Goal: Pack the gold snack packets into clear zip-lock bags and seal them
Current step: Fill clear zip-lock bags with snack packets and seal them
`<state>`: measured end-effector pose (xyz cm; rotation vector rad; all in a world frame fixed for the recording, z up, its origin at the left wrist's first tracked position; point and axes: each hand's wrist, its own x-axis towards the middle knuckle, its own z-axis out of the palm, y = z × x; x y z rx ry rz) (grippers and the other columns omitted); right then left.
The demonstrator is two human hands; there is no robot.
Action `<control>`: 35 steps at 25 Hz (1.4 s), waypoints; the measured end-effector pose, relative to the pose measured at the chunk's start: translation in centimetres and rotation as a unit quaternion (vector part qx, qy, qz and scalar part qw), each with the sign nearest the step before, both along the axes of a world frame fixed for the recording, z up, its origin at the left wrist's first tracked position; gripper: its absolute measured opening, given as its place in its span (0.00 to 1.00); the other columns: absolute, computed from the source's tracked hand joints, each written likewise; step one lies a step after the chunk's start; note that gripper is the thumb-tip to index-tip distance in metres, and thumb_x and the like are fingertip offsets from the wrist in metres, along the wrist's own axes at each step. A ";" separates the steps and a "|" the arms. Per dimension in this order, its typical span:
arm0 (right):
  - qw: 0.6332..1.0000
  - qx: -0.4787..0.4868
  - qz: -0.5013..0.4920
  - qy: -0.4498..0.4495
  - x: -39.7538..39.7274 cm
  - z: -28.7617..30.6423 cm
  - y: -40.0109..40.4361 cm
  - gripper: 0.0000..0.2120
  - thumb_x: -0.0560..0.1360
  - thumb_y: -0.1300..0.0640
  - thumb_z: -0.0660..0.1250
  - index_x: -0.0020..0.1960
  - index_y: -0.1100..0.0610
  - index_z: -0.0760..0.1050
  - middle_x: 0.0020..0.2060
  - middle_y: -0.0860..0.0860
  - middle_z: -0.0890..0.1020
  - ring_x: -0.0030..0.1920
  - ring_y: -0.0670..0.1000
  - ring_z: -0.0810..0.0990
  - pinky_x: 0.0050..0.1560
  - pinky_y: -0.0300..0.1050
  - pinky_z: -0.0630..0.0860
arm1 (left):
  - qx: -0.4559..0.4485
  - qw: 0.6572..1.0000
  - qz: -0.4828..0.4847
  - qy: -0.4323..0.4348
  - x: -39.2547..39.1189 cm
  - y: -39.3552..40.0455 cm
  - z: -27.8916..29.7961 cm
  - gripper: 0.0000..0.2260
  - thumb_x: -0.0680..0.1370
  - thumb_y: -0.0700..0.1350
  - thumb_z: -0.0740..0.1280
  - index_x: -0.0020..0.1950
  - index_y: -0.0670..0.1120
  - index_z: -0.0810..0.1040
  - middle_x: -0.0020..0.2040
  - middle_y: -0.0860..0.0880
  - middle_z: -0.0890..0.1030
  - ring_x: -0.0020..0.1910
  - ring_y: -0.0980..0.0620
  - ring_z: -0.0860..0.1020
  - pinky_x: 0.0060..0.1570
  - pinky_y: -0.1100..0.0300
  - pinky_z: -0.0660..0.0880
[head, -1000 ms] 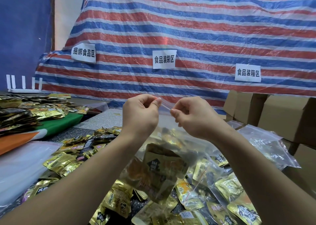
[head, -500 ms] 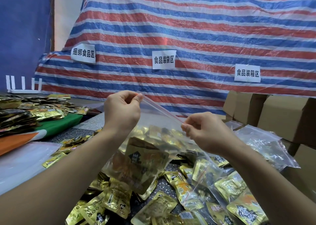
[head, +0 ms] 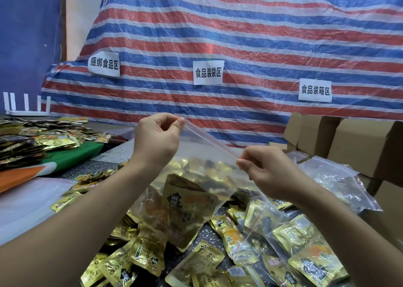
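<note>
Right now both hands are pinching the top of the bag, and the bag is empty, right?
Not quite. The left hand and right hand do pinch the top of the bag, one at each end of its red zip line, but the bag isn't empty: the head view shows gold packets inside it.

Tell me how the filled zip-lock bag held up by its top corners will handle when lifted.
The zip-lock bag is probably floppy: its film sags between the left hand and right hand. It is likely bottom-heavy, since the gold packets bunch low. The glossy film may slip from a light pinch.
</note>
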<state>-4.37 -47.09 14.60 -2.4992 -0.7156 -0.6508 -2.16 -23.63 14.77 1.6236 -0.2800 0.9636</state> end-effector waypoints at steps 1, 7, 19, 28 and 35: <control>1.000 -0.001 -0.001 0.003 0.1 0.1 -0.4 0.11 0.80 0.54 0.66 0.38 0.51 0.76 0.30 0.49 0.77 0.31 0.42 0.72 0.33 0.38 0.70 | 0.016 1.000 -0.019 0.005 -0.1 -0.2 0.1 0.09 0.79 0.46 0.68 0.39 0.52 0.80 0.33 0.54 0.80 0.31 0.62 0.75 0.32 0.65 0.73; 0.998 0.013 -0.069 -0.001 -0.3 0.4 2.0 0.27 0.72 0.33 0.59 0.64 0.49 0.69 0.52 0.42 0.77 0.49 0.43 0.77 0.49 0.42 0.77 | 0.056 0.992 -0.114 -0.005 -0.9 -2.8 1.0 0.08 0.82 0.42 0.63 0.45 0.45 0.78 0.36 0.51 0.84 0.36 0.57 0.82 0.37 0.68 0.76; 0.971 -0.106 -0.017 0.215 1.4 -0.8 3.8 0.15 0.66 0.41 0.78 0.44 0.50 0.81 0.30 0.40 0.82 0.32 0.39 0.79 0.31 0.34 0.75 | 0.063 0.984 -0.165 0.018 0.1 -5.5 -1.4 0.11 0.82 0.36 0.62 0.43 0.48 0.79 0.32 0.50 0.79 0.32 0.57 0.76 0.36 0.64 0.75; 0.954 -0.089 0.031 0.284 2.5 -5.3 3.9 0.12 0.81 0.52 0.62 0.61 0.51 0.78 0.47 0.50 0.84 0.46 0.49 0.81 0.50 0.42 0.79 | 0.058 0.984 -0.169 0.024 0.0 -6.5 -3.7 0.10 0.82 0.38 0.61 0.48 0.50 0.79 0.39 0.51 0.80 0.39 0.53 0.79 0.43 0.58 0.77; 0.945 0.133 -0.105 0.281 4.6 -3.7 0.2 0.09 0.80 0.63 0.60 0.51 0.64 0.79 0.38 0.51 0.81 0.33 0.47 0.76 0.27 0.34 0.72 | 0.045 0.995 -0.084 0.031 0.3 -4.8 -5.0 0.06 0.83 0.51 0.59 0.60 0.56 0.71 0.53 0.58 0.76 0.53 0.62 0.75 0.48 0.66 0.73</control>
